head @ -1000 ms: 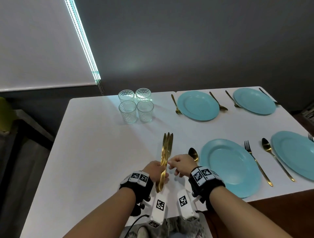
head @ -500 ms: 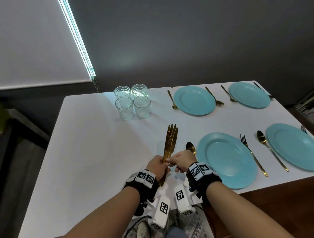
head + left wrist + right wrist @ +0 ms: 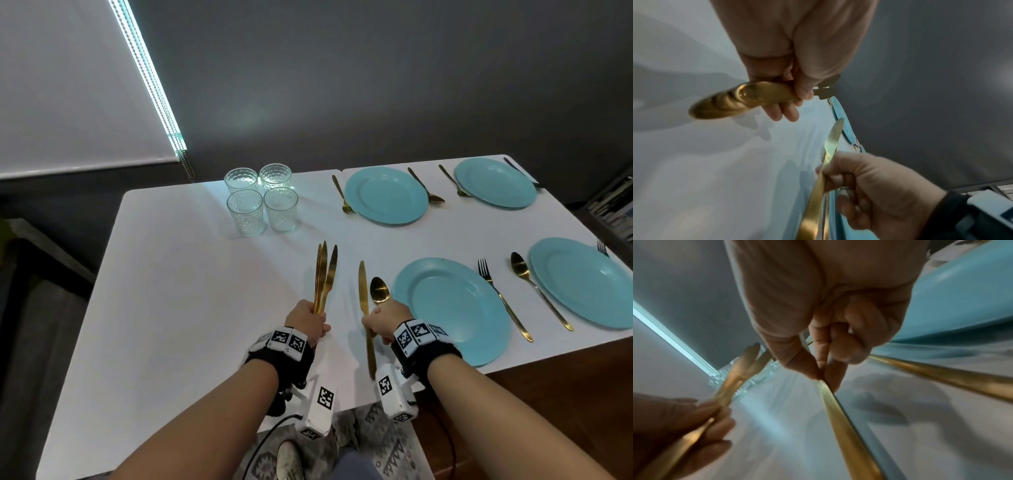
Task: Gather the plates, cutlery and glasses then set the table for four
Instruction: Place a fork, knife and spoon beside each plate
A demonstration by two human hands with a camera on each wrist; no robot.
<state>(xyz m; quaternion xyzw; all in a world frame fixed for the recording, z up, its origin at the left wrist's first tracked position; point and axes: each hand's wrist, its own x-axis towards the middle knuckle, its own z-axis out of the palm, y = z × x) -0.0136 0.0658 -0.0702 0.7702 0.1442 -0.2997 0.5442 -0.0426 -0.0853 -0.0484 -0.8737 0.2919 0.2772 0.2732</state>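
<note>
My left hand (image 3: 308, 320) grips a bundle of three gold knives (image 3: 324, 275) by the handles, blades pointing away; the bundle (image 3: 740, 100) also shows in the left wrist view. My right hand (image 3: 383, 320) pinches a single gold knife (image 3: 363, 294) a little to the right, just left of a gold spoon (image 3: 379, 290) and the near left blue plate (image 3: 452, 308). The right wrist view shows thumb and finger pinching that knife (image 3: 840, 415). Three more blue plates (image 3: 386, 195) (image 3: 495, 186) (image 3: 582, 281) lie on the white table (image 3: 171, 291).
Four clear glasses (image 3: 262, 202) stand grouped at the table's far middle. Gold forks (image 3: 503, 298) (image 3: 342, 195) and spoons (image 3: 537, 291) (image 3: 426, 186) lie beside the plates. A patterned rug (image 3: 376, 442) and brown floor show below the near table edge.
My right hand has drawn one knife out of the bundle and moved it right, toward the spoon. My left hand keeps the other three knives.
</note>
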